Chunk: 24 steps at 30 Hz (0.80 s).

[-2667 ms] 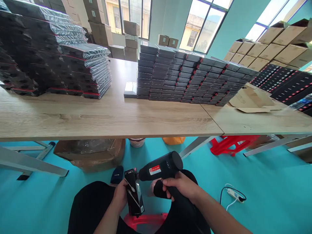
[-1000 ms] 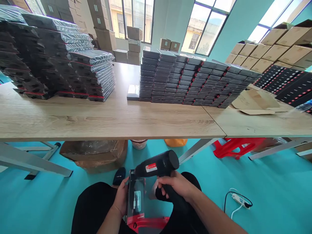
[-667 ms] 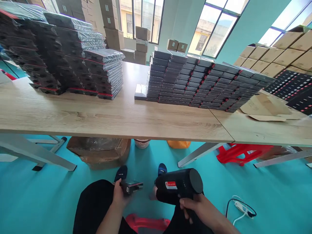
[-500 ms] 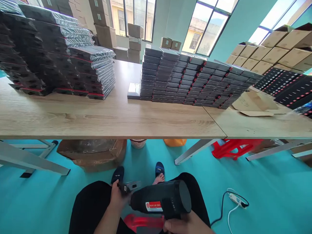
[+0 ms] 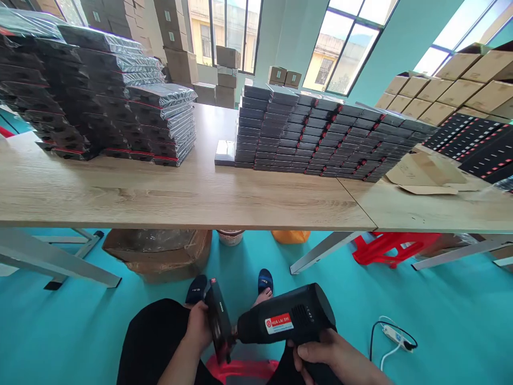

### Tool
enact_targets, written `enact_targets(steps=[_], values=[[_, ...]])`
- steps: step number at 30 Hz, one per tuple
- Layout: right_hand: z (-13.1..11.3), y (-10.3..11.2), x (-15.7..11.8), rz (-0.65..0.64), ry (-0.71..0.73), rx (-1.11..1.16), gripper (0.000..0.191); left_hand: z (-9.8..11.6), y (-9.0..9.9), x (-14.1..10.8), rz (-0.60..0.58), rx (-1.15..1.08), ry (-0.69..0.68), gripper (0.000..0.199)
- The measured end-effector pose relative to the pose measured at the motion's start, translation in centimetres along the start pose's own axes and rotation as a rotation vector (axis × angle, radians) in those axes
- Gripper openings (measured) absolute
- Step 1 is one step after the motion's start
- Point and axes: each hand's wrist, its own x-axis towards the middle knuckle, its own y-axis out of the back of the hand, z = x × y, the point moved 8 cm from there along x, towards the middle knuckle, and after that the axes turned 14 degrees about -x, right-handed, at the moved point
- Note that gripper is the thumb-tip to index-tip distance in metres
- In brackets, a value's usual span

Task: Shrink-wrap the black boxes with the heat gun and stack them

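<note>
My left hand (image 5: 199, 327) is closed on a thin black box (image 5: 218, 320), held upright and tilted between my knees. A black heat gun (image 5: 286, 316) with a red and white label is in my right hand (image 5: 320, 355), its fingers wrapped round the handle. The gun's nozzle points left and is right at the lower part of the box's face; whether they touch I cannot tell.
A wooden table (image 5: 200, 200) bears film-wrapped black boxes (image 5: 116, 101) at left and a wide stack of dark boxes (image 5: 312, 136) at centre. Below are a brown carton (image 5: 160, 256), a red stool (image 5: 393, 248) and a power strip (image 5: 396, 338).
The box in my left hand has turned from lying flat to standing upright. My right hand and the heat gun have shifted right, with the nozzle now tilted a little downward.
</note>
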Motion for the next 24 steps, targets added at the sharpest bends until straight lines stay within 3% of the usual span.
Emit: enact_targets(steps=[3, 6, 10, 13, 15, 20, 22, 24], values=[[-3.0, 0.2, 1.8, 0.110, 0.101, -0.010, 0.035, -1.3, -1.2, -0.6, -0.071, 0.121, 0.069, 0.015], [-5.9, -0.7, 3.7, 0.121, 0.169, -0.042, 0.027, -1.8, -2.0, -1.2, -0.086, 0.171, 0.118, 0.040], [-6.2, -3.4, 3.4, -0.081, 0.127, -0.098, 0.022, -0.5, -2.4, -1.7, -0.107, 0.074, 0.092, 0.048], [-4.0, -4.3, 1.6, -0.247, 0.006, -0.214, 0.017, -0.2, -3.6, -2.7, -0.264, -0.036, 0.133, 0.051], [-2.9, -3.2, 1.1, -0.198, -0.039, -0.263, 0.011, -0.5, -4.5, -3.4, -0.343, -0.072, 0.161, 0.054], [-4.8, 0.3, 3.7, 0.185, 0.120, -0.132, 0.019, -1.7, -4.8, -4.0, -0.296, 0.003, 0.151, 0.045], [-5.9, 0.2, 4.9, 0.193, 0.149, -0.098, 0.024, -2.1, -4.6, -3.8, -0.257, 0.100, 0.126, 0.037], [-6.5, -0.3, 5.3, 0.113, 0.154, -0.074, 0.026, -2.0, -4.1, -3.6, -0.204, 0.193, 0.074, 0.026]])
